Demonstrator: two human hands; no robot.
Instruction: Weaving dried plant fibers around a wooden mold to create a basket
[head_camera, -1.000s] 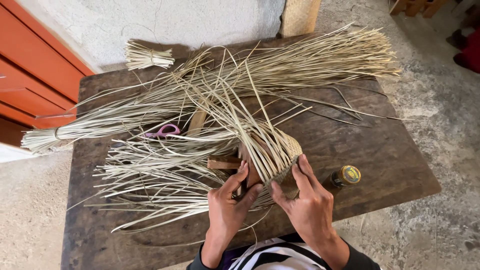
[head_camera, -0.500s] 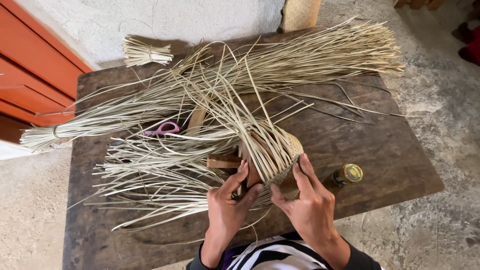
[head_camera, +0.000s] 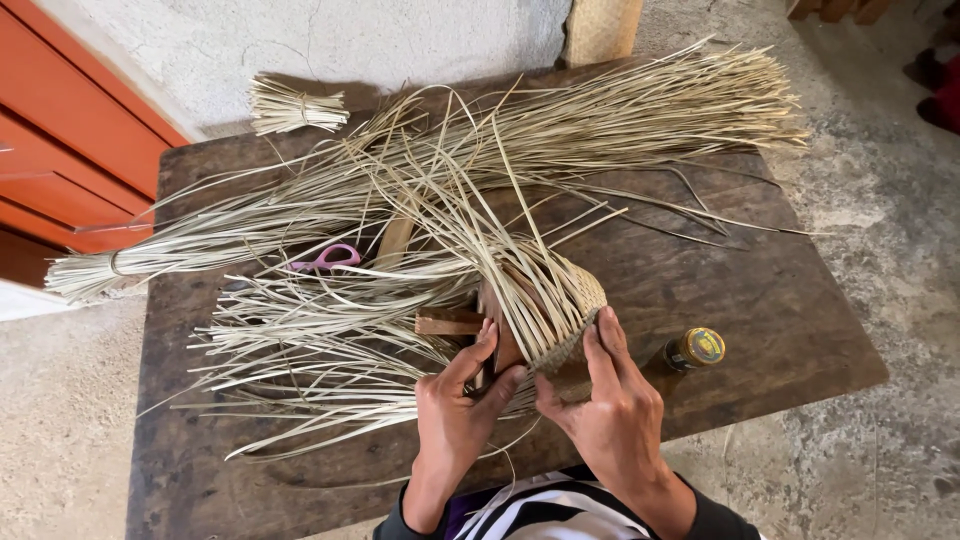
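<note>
**Straw weaving on a beat-up wooden table**

Both hands, left hand (head_camera: 455, 400) and right hand (head_camera: 610, 405), pinch the half-woven straw piece (head_camera: 555, 305) at the near edge of the dark table (head_camera: 780, 320). Loose straw bundles (head_camera: 560, 130), pink scissors (head_camera: 325, 259), concrete floor (head_camera: 880, 200), orange cabinet (head_camera: 60, 170).

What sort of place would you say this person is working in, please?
Probably a home craft workshop for straw weaving. A worn wooden table on a rough concrete floor is heaped with dried straw strands, and both hands hold a half-woven straw piece.
</note>
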